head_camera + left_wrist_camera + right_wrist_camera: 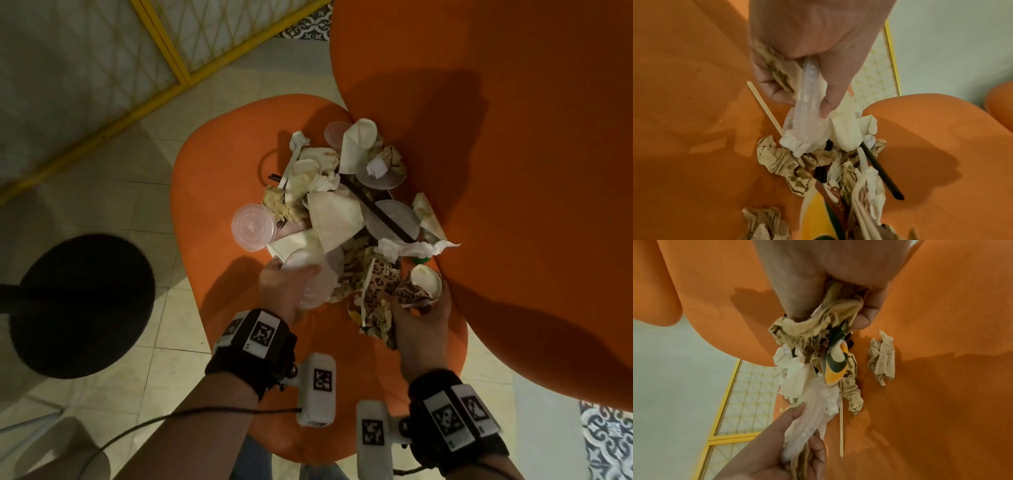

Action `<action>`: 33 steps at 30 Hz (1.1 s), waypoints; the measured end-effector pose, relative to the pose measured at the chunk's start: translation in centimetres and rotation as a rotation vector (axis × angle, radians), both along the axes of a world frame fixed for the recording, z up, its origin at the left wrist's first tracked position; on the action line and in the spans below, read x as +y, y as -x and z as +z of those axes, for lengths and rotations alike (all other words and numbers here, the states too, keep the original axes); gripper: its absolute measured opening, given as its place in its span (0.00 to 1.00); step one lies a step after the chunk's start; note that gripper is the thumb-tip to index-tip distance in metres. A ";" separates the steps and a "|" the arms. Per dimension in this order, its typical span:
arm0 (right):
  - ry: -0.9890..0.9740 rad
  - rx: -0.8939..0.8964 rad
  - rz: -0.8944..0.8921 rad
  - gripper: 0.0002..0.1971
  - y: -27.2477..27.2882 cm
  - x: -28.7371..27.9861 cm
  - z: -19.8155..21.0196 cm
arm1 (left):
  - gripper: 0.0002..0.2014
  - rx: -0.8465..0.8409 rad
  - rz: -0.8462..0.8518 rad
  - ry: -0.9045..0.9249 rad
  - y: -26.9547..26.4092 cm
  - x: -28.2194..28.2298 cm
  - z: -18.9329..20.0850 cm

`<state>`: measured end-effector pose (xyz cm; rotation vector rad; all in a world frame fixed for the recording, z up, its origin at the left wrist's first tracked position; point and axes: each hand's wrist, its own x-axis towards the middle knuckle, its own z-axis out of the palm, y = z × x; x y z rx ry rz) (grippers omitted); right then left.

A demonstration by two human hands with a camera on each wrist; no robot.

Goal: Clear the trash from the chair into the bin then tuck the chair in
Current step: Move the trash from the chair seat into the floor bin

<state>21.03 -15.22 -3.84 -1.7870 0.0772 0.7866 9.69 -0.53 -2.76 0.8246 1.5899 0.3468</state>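
Tiled floor surrounds the orange chair (219, 178), whose seat carries the trash pile (346, 212). A clear lid (313, 281) is pinched by the left hand (281, 291) at 7 o'clock of the pile; printed wrappers (383, 291) are clutched by the right hand (423, 325) at 5 o'clock. Loose napkins could be spilled if both bundles are lifted unevenly. No bin is seen.

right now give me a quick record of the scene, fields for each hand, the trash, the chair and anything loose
left hand: grips a clear plastic lid with crumpled paper
right hand: grips crumpled printed paper
trash pile: lids, napkins, wrappers, a black straw, all on the seat
chair: orange seat, trash not yet cleared
loose items: wooden stir stick lying on the seat beside the left hand
bin: dark round shape on the floor, possibly the bin
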 end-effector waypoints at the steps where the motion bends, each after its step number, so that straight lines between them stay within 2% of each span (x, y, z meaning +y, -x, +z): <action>1: -0.002 0.005 -0.005 0.47 0.0 0.0 0.2 | 0.23 0.005 -0.013 -0.004 0.3 -0.2 0.1; 4: 0.001 0.013 0.006 0.47 0.2 -0.1 0.9 | 0.24 0.039 -0.063 -0.012 1.4 -0.9 0.3; 11: -0.027 0.004 0.060 0.47 1.5 -0.7 1.7 | 0.14 0.026 -0.121 -0.023 4.4 -2.8 1.1; 18: -0.064 0.014 0.106 0.48 4.8 -1.8 0.7 | 0.20 0.026 -0.069 -0.066 7.8 -4.2 1.6; 24: -0.095 -0.030 0.260 0.50 9.1 -1.1 1.1 | 0.16 -0.040 0.093 0.001 12.3 -5.0 2.5; 27: -0.133 -0.034 0.350 0.46 11.8 -0.2 1.4 | 0.15 -0.093 0.152 -0.014 15.7 -5.4 3.1; 33: -0.144 -0.058 0.602 0.47 21.9 2.8 1.9 | 0.15 -0.135 0.348 0.045 27.5 -6.9 3.3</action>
